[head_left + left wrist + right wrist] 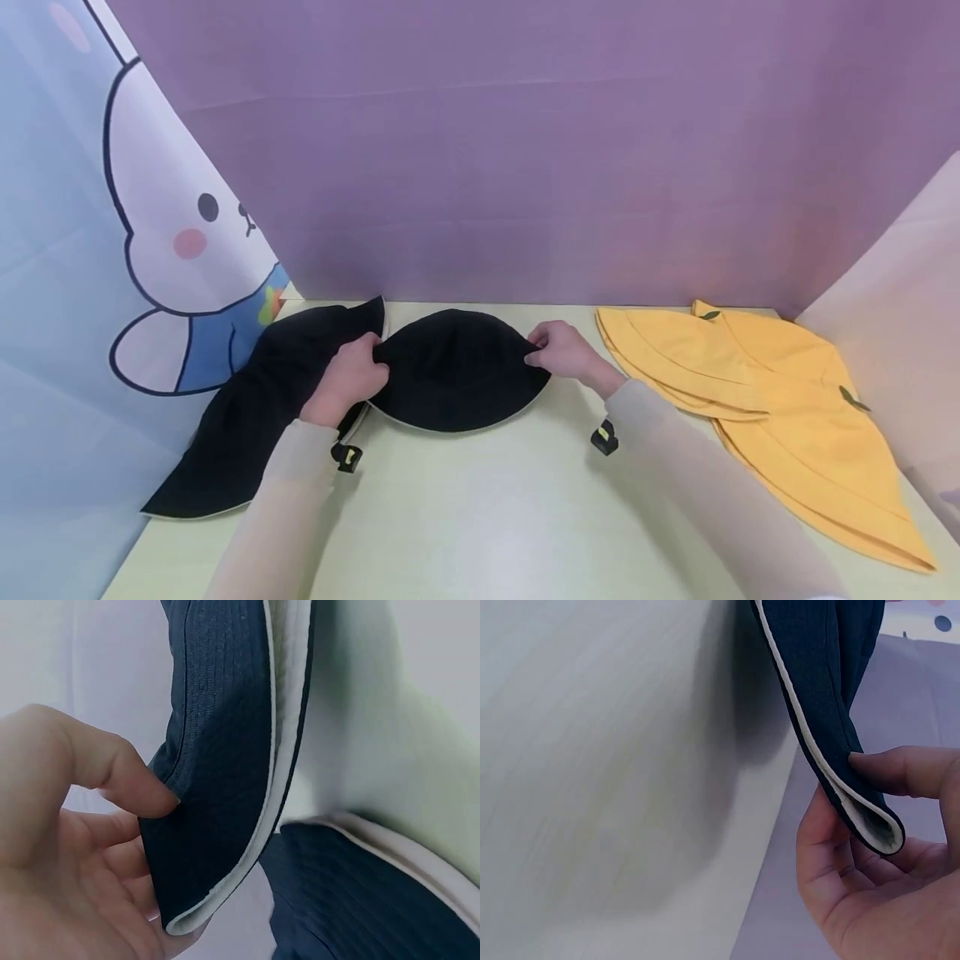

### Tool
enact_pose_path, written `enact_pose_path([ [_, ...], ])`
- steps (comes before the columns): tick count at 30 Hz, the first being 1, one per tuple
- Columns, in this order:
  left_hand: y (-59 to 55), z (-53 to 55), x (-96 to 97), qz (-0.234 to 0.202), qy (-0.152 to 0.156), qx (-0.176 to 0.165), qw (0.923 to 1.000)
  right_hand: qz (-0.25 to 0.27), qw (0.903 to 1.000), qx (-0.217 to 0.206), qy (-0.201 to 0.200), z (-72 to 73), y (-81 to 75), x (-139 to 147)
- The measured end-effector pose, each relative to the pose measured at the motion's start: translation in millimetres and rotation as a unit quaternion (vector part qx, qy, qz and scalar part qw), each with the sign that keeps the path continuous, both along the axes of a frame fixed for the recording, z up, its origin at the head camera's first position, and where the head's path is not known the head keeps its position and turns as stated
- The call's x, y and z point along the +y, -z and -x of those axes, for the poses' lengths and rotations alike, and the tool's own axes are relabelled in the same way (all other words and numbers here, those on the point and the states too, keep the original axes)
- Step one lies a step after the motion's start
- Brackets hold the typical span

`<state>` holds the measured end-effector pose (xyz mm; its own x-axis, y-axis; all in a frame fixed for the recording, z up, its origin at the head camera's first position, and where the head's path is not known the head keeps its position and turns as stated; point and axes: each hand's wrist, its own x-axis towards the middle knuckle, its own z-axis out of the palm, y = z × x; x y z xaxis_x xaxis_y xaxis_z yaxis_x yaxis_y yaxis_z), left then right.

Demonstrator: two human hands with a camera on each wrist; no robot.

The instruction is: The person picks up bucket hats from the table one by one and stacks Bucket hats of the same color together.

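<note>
A black bucket hat [459, 375], folded flat with a pale edge along its brim, is held up between both hands at the middle of the table. My left hand [351, 375] pinches its left brim corner, thumb on the near side and fingers behind. The right hand [564, 354] pinches the opposite corner the same way. In the left wrist view the thumb presses on the dark brim [217, 780]; in the right wrist view the folded brim end [847, 780] sits between thumb and fingers. More black hat fabric [262, 408] lies at the left, partly behind my left arm.
Several yellow hats [817, 425] with small green leaves lie overlapping at the table's right side. A purple curtain [495, 167] stands behind the pale table [480, 517]. A blue curtain with a cartoon rabbit [172, 250] hangs at the left.
</note>
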<state>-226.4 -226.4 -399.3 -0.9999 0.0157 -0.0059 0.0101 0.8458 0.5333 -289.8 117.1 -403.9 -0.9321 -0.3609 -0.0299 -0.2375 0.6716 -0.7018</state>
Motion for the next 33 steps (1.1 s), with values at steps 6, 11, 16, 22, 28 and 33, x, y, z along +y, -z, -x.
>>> enact_pose_path([
  [6,-3.4,5.6,14.0,-0.003,0.027,0.014,0.9995,0.008,0.9999,-0.005,0.012,-2.6,-5.5,24.0],
  [11,-6.3,9.3,26.8,-0.010,0.052,0.011,0.9985,0.011,0.9995,-0.019,0.022,-4.8,-8.0,44.4],
  [16,-7.8,12.7,39.0,-0.013,0.060,0.016,0.9980,0.013,0.9994,-0.013,0.029,-7.3,-13.3,60.4],
  [22,-8.9,18.1,56.0,-0.019,0.070,0.029,0.9970,0.014,0.9987,-0.010,0.048,-12.9,-15.2,78.9],
  [28,-3.5,20.3,71.3,-0.022,0.095,0.010,0.9952,0.004,0.9981,-0.021,0.058,-24.2,-11.7,95.4],
  [33,4.7,18.1,81.8,-0.014,0.105,-0.007,0.9944,0.003,0.9976,-0.030,0.062,-29.6,0.6,107.5],
])
